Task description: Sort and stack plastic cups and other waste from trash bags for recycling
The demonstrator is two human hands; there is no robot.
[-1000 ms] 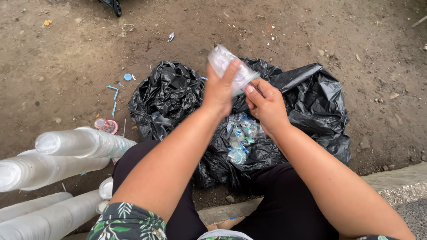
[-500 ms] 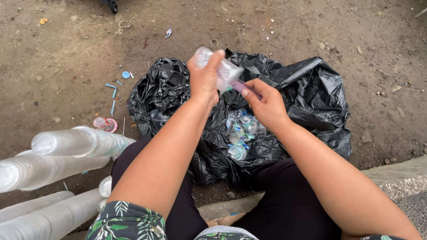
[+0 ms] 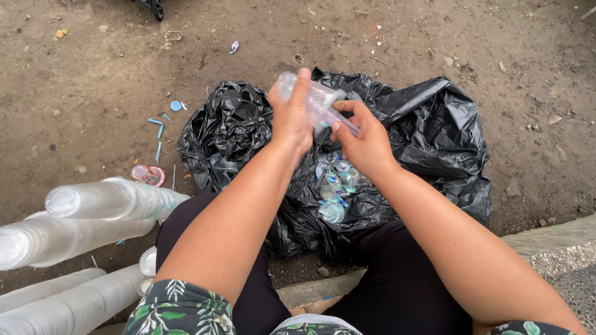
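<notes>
My left hand (image 3: 292, 118) grips a clear plastic cup (image 3: 313, 99) held over an open black rubbish bag (image 3: 434, 136). My right hand (image 3: 363, 139) pinches a thin straw or lid strip (image 3: 343, 121) at the cup's mouth. Inside the bag, below my hands, lie several crumpled blue and clear plastic lids and wrappers (image 3: 335, 186). Both forearms reach out over my dark trousers.
Long stacks of nested clear plastic cups (image 3: 93, 205) lie at the left, more of them at the bottom left. A pink-rimmed lid (image 3: 149, 175), blue straw bits (image 3: 158, 127) and a blue cap lie on the bare dirt. A concrete kerb (image 3: 552, 239) runs at the right.
Both hands with the cup have shifted slightly left and up over the bag. My right fingers have moved from the cup's side to pinching the strip at its mouth.
</notes>
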